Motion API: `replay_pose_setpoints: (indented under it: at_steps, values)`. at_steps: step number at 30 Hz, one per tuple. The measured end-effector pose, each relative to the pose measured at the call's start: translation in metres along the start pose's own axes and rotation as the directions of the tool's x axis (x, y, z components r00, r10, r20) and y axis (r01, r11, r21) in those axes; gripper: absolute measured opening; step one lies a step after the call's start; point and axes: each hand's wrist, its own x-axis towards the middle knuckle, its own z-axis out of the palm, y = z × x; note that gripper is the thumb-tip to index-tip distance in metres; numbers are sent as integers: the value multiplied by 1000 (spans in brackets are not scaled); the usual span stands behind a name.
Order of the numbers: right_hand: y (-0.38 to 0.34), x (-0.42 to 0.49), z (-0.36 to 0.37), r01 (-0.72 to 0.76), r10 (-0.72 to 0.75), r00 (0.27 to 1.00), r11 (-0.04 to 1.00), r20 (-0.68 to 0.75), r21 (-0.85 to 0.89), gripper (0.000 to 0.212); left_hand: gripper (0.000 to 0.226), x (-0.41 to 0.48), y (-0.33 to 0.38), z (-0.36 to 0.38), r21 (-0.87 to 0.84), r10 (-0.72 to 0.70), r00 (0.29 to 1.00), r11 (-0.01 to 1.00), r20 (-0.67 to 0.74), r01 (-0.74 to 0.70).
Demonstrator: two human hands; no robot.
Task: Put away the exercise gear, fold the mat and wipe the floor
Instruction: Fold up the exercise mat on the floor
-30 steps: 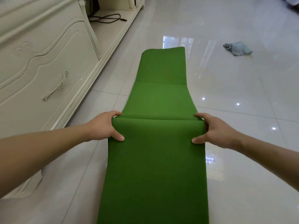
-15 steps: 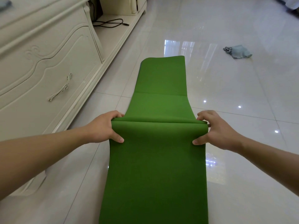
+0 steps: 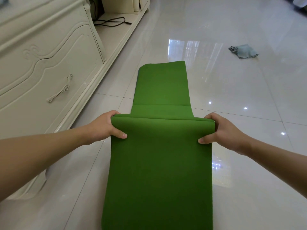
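Here, smooth green mat (image 3: 159, 171), creased, both hands gripping

— What sort of place is this?
— A home, likely a living room. At ten o'clock stands a cream cabinet (image 3: 49, 67) with carved scroll panels and an ornate curled handle (image 3: 60, 90), plainly household furniture.
— Anything else?
— Glossy pale floor tiles (image 3: 249, 90) reflecting a window and ceiling lights at one o'clock, and a black cable (image 3: 111, 22) trailing on the low shelf at eleven.
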Motion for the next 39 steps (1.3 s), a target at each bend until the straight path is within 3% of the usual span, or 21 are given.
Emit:
replay_pose_setpoints:
  at_steps: [9,25,32,39]
  values:
    - [-5,6,-1,-5,8,1000,981,-18,192,50,61,-2,3,2,-203,44,997,979,70,-29]
    - [-1,12,4,13,-3,999,960,-37,280,54,60,9,-4,4,-232,18,1000,973,5,-17]
    - [24,11,9,-86,65,992,975,106,205,92,50,16,-6,10,-260,15,1000,965,-12,-18]
    - [31,16,15,-120,118,993,977,24,179,71,54,16,-15,13,-313,25,1000,950,14,-20]
